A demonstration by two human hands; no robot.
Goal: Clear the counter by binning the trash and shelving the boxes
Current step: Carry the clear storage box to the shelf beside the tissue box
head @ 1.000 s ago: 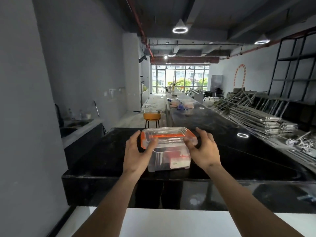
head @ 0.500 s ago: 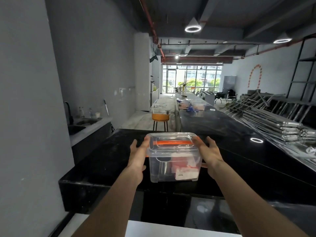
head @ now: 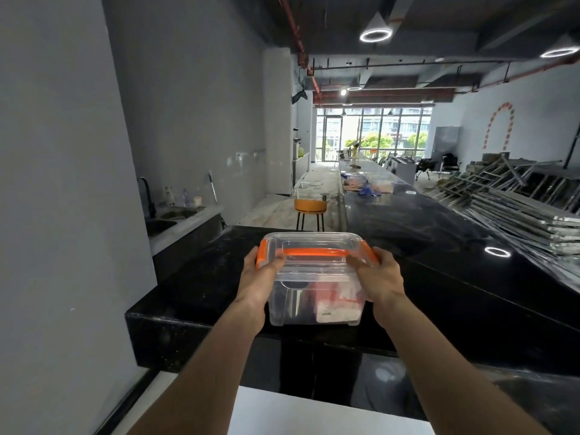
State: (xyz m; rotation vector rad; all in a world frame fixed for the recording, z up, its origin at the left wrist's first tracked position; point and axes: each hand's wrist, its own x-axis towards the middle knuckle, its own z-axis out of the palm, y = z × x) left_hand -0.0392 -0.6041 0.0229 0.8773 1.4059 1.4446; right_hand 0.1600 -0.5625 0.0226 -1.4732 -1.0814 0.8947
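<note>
Because the clear box (head: 315,284) was wide, your left hand (head: 260,279) clasped its left end and your right hand (head: 378,277) its right, each grip closed on it over the black surface (head: 439,277) edge.

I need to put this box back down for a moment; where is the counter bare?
Bare black counter lies right of the clear box, toward the ring-light reflection, and left of it to the edge. It is crowded only at the far clutter.
</note>
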